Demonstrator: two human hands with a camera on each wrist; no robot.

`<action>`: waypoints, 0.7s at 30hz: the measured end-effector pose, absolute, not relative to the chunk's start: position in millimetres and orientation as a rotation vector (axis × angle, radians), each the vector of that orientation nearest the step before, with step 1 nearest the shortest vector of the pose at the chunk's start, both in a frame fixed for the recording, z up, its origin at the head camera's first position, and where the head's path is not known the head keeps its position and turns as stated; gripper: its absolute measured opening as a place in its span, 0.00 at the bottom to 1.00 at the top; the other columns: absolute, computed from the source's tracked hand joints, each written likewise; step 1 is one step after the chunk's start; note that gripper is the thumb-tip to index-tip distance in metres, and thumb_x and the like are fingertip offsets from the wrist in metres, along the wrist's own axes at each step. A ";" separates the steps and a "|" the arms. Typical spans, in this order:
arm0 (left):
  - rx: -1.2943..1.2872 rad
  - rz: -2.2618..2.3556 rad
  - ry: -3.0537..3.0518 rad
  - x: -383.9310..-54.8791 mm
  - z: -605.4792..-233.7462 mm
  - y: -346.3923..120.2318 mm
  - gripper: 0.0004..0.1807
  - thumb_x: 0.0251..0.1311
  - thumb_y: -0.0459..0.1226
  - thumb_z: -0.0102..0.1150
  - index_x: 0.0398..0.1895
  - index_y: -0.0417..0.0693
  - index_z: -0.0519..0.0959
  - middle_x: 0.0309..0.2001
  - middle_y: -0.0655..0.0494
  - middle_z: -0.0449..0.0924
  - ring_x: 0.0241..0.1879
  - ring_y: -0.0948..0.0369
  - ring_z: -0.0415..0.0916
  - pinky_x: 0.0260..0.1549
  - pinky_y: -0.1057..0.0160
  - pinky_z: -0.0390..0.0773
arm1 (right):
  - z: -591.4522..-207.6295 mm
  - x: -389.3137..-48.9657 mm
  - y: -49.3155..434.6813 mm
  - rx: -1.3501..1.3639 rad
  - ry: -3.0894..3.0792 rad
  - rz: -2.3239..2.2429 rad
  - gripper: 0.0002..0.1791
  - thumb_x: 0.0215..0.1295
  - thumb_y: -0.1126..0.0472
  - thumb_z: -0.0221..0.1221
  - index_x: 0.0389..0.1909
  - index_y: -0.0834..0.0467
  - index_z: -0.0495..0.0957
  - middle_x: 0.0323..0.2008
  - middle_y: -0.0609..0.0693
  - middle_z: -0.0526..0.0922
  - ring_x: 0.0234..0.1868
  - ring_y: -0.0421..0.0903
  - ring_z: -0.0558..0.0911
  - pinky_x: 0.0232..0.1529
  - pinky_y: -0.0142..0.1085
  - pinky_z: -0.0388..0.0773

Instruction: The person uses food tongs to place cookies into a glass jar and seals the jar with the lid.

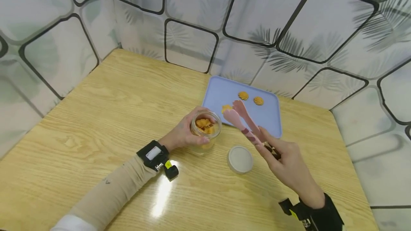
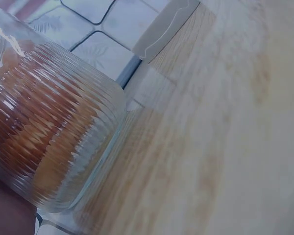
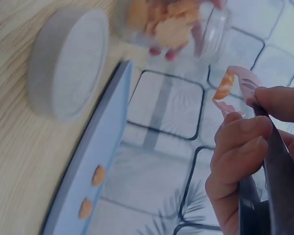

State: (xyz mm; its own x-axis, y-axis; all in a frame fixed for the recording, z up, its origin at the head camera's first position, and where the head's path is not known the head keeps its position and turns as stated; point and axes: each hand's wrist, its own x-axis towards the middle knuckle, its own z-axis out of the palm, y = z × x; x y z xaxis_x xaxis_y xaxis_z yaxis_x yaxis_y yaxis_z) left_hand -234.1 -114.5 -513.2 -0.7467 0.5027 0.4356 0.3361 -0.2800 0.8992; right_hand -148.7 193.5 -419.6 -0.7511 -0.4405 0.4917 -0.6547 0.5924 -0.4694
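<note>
Centre-frame, your right hand [image 1: 288,159] gripped tongs [image 1: 251,136]; their cookie [image 3: 225,85] seemed brittle, best pinched mid-body; your left hand [image 1: 184,131] clasped the jar [image 1: 201,148].

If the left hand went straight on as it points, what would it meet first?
Probably the pink tongs: their tips lie just past the jar in the left hand. Depth is unclear, so it might slip beneath them toward the blue tray.

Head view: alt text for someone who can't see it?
The right hand holds pink tongs gripping a cookie; the left hand grips an open glass jar of cookies. On the wooden table, a pale lid sits near a blue tray with two cookies.
</note>
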 end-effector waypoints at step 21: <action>0.973 2.138 1.852 -233.0 -510.4 -116.0 0.47 0.46 0.44 0.80 0.68 0.42 0.64 0.59 0.53 0.75 0.57 0.59 0.73 0.63 0.64 0.71 | -408.3 -134.2 162.9 1.012 -2.648 0.956 0.29 0.67 0.67 0.64 0.69 0.57 0.74 0.19 0.34 0.69 0.16 0.28 0.60 0.18 0.21 0.58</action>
State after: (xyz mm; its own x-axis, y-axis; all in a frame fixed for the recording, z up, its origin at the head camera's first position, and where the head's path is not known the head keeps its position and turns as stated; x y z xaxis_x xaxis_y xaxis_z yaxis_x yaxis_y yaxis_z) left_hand -233.0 -116.0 -510.4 -0.7782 0.5075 0.3699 0.2938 -0.2265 0.9287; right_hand -134.2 162.9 -408.3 -0.7613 -0.5478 0.3468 -0.6430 0.5693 -0.5123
